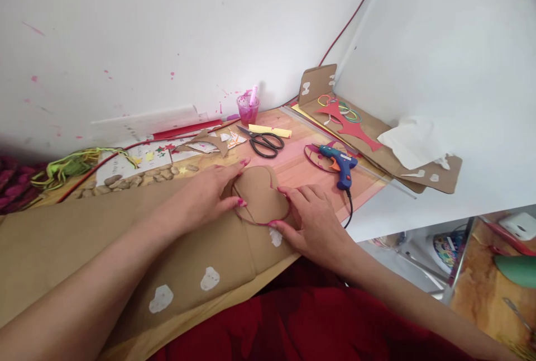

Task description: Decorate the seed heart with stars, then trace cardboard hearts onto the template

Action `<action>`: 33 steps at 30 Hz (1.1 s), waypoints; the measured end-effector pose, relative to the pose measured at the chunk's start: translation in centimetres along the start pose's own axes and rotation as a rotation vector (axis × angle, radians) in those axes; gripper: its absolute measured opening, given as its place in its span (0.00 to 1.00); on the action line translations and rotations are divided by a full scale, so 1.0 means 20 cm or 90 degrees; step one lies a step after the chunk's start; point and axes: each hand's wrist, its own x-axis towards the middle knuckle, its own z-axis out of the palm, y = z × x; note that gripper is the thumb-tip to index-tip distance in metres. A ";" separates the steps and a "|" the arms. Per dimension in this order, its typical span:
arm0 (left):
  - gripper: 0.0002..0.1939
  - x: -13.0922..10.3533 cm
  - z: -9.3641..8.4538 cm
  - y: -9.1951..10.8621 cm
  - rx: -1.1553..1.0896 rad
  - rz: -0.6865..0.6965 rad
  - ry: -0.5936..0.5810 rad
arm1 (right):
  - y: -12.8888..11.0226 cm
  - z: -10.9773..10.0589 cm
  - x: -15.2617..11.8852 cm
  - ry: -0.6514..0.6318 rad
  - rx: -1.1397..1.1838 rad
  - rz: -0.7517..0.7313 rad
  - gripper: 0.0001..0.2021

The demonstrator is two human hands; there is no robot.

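Observation:
A heart-shaped cardboard piece with a dark reddish edge lies over a large cardboard sheet. My left hand holds its left side, the thumb on the lower left rim and the fingers at the top. From the right, my right hand grips the opposite edge, with its index finger at the notch and its thumb at the lower rim. Whether the heart rests flat on the sheet or is slightly raised, I cannot tell. White torn paper patches stick to the sheet.
Beyond the heart lie black-handled scissors and a cup of pink paint. A blue glue gun with a cord is to the right, near folded cardboard. Several stones and yarn lie at left.

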 end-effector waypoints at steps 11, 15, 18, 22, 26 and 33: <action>0.50 0.00 0.00 -0.03 0.001 0.009 -0.078 | 0.01 0.03 0.00 0.037 0.008 -0.004 0.26; 0.49 0.00 0.00 -0.02 0.008 0.012 -0.079 | 0.01 0.02 -0.01 0.028 0.017 0.006 0.28; 0.47 0.01 0.01 -0.02 0.023 0.020 -0.073 | 0.01 0.01 -0.01 0.013 0.012 0.020 0.28; 0.44 0.01 0.04 -0.03 0.038 0.053 -0.064 | 0.02 -0.01 -0.02 -0.009 0.018 0.006 0.32; 0.39 0.02 0.04 -0.05 0.016 0.077 -0.068 | 0.04 -0.03 -0.04 -0.026 0.027 0.001 0.35; 0.37 0.01 0.04 -0.07 0.016 0.078 -0.075 | 0.03 -0.02 -0.05 -0.012 0.047 0.033 0.31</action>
